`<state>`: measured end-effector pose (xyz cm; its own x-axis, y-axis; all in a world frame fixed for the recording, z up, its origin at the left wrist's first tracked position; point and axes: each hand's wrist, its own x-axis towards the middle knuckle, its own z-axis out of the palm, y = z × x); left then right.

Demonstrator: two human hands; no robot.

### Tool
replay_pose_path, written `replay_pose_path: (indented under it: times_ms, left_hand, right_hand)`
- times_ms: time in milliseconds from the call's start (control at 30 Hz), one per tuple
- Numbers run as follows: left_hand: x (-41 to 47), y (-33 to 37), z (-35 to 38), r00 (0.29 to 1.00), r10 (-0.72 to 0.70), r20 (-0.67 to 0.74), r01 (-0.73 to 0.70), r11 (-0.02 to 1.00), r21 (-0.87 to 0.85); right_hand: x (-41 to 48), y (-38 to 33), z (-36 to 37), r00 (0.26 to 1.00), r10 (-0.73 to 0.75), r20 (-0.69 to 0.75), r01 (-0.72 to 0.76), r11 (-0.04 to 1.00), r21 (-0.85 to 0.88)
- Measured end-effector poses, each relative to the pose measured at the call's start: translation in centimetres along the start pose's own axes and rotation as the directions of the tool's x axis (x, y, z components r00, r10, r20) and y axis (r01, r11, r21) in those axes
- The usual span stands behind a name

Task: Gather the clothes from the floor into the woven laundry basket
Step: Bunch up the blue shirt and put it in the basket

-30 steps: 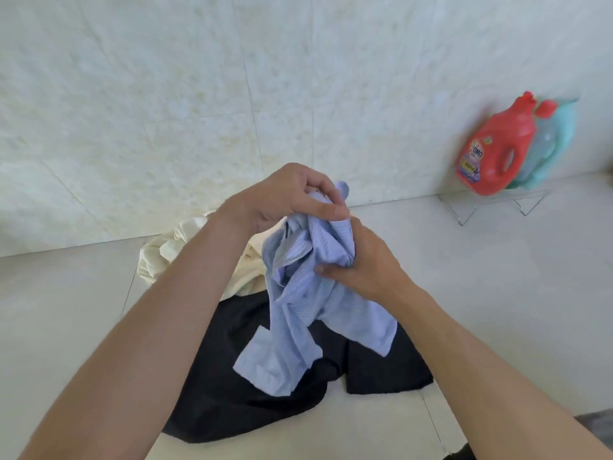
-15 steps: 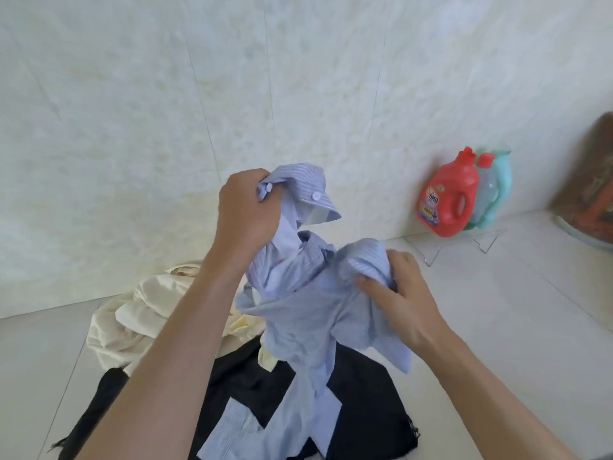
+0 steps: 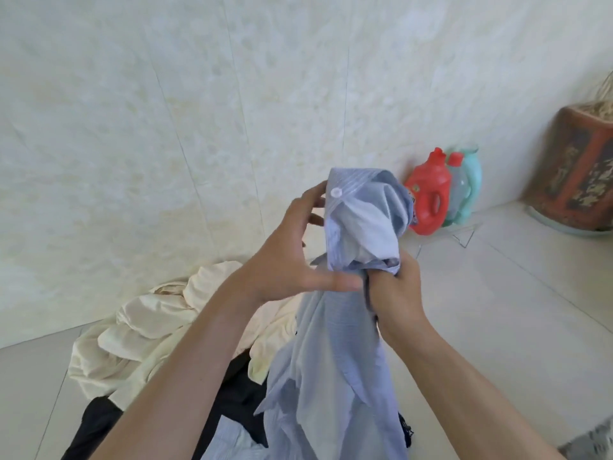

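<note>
A light blue striped shirt [image 3: 335, 353] hangs in the air in front of me, bunched at the top with a white button showing. My right hand [image 3: 394, 293] is closed around its gathered neck. My left hand [image 3: 292, 260] touches the bunched top from the left, its fingers spread and its thumb pressed against the cloth. A cream garment [image 3: 139, 340] lies crumpled on the floor by the wall. A black garment [image 3: 99, 426] lies under it, nearer me. The woven laundry basket is not in view.
A red detergent bottle [image 3: 429, 197] and a teal bottle [image 3: 467, 184] stand on a wire rack against the tiled wall. A dark red decorated pot [image 3: 574, 174] on a saucer stands at the right edge. Pale floor tiles stretch to the right.
The shirt has risen and been gathered into a tighter bunch. My right hand moved up to grip its neck; my left hand loosened from a fist to spread fingers. The view swung right.
</note>
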<state>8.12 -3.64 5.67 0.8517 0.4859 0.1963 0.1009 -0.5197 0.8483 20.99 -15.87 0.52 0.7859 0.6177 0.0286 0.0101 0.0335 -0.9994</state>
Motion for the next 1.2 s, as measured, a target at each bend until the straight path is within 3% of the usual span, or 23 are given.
replay_pose_path:
  times_ms: [67, 133, 200, 267, 333, 400, 433, 467, 500, 533, 600, 633, 667, 733, 800, 867, 933, 1000, 1033, 1100, 1200]
  left_hand:
    - [-0.7, -1.6, 0.3, 0.961, -0.16, 0.227, 0.135, 0.983, 0.121]
    - [-1.1, -4.0, 2.0, 0.886, -0.267, 0.379, 0.238, 0.964, 0.122]
    - [-1.4, -5.6, 3.9, 0.866, -0.335, 0.372, 0.301, 0.942, 0.146]
    - [-1.1, -6.1, 4.5, 0.894, -0.36, 0.268, 0.348, 0.933, 0.093]
    - [-0.6, -5.4, 3.7, 0.926, -0.348, 0.146, 0.364, 0.926, -0.1]
    - [-0.1, -3.7, 2.1, 0.946, -0.324, 0.017, 0.313, 0.897, -0.312]
    - [0.1, -3.0, 1.5, 0.95, -0.311, -0.02, 0.276, 0.867, -0.415]
    - [0.1, -2.1, 0.9, 0.957, -0.287, -0.034, 0.23, 0.828, -0.512]
    - [0.1, -1.0, 0.6, 0.963, -0.267, -0.045, 0.19, 0.786, -0.589]
    - [0.0, -0.1, 0.5, 0.964, -0.26, -0.058, 0.163, 0.749, -0.642]
    - [0.1, 1.5, 0.8, 0.948, -0.31, -0.07, 0.162, 0.66, -0.733]
    - [0.1, 2.2, 1.0, 0.932, -0.357, -0.067, 0.171, 0.593, -0.787]
    - [0.0, 3.0, 1.2, 0.915, -0.401, -0.047, 0.183, 0.516, -0.837]
    - [-0.1, 4.3, 1.5, 0.902, -0.431, -0.012, 0.183, 0.409, -0.894]
    - [0.1, 5.4, 1.8, 0.894, -0.447, -0.046, 0.139, 0.373, -0.917]
    - [0.6, 5.0, 1.7, 0.87, -0.475, -0.136, 0.087, 0.417, -0.905]
    - [0.6, 4.3, 1.1, 0.862, -0.478, -0.17, 0.158, 0.57, -0.806]
    - [0.0, 3.7, -0.2, 0.902, -0.395, -0.177, 0.271, 0.833, -0.482]
    - [-0.4, 3.0, -0.8, 0.925, -0.348, -0.153, 0.299, 0.914, -0.273]
    - [-1.3, 1.0, -1.2, 0.949, -0.314, -0.043, 0.314, 0.949, 0.011]
    - [-2.2, -1.6, 0.9, 0.921, -0.237, 0.309, 0.248, 0.969, 0.006]
  right_hand:
    - [-0.3, -2.2, -1.0, 1.0, 0.013, -0.013, -0.01, 0.981, 0.196]
    - [-0.8, -4.4, -1.9, 0.999, 0.032, 0.038, -0.045, 0.915, 0.4]
    - [-0.9, -5.7, -2.6, 0.997, 0.06, 0.04, -0.073, 0.867, 0.492]
    - [-0.1, -5.4, -3.8, 0.995, 0.074, -0.066, -0.034, 0.884, 0.466]
    - [1.0, -4.1, -5.4, 0.986, 0.096, -0.138, -0.052, 0.955, 0.291]
    - [1.6, -1.8, -7.0, 0.975, 0.199, -0.104, -0.204, 0.978, -0.045]
    - [1.5, -0.9, -7.5, 0.963, 0.261, -0.071, -0.27, 0.911, -0.311]
    - [1.5, 0.0, -7.8, 0.954, 0.29, -0.068, -0.275, 0.767, -0.58]
    - [1.5, 0.6, -8.0, 0.968, 0.233, -0.095, -0.225, 0.629, -0.744]
    - [1.4, 0.5, -8.1, 0.989, 0.101, -0.109, -0.148, 0.606, -0.782]
    - [0.5, -1.5, -7.9, 0.996, -0.086, 0.02, 0.081, 0.787, -0.611]
    - [-0.3, -2.8, -7.2, 0.98, -0.097, 0.173, 0.162, 0.895, -0.416]
    - [-1.3, -3.7, -6.3, 0.936, -0.066, 0.345, 0.151, 0.962, -0.226]
    - [-3.3, -4.0, -3.6, 0.814, -0.092, 0.573, 0.164, 0.984, -0.076]
    - [-4.1, -2.5, -1.2, 0.832, -0.169, 0.529, 0.243, 0.967, -0.074]
    - [-3.2, -0.6, 0.1, 0.907, -0.197, 0.373, 0.261, 0.957, -0.129]
    - [-2.1, 0.3, 0.2, 0.952, -0.205, 0.228, 0.242, 0.959, -0.149]
    - [-1.3, 0.4, -0.3, 0.975, -0.194, 0.11, 0.206, 0.973, -0.107]
    - [-1.1, 0.1, -0.5, 0.981, -0.184, 0.052, 0.188, 0.98, -0.073]
    - [-1.0, -0.8, -0.7, 0.989, -0.145, -0.025, 0.146, 0.988, 0.039]
    - [-1.2, -2.3, -0.2, 1.0, -0.017, -0.015, 0.021, 0.968, 0.251]
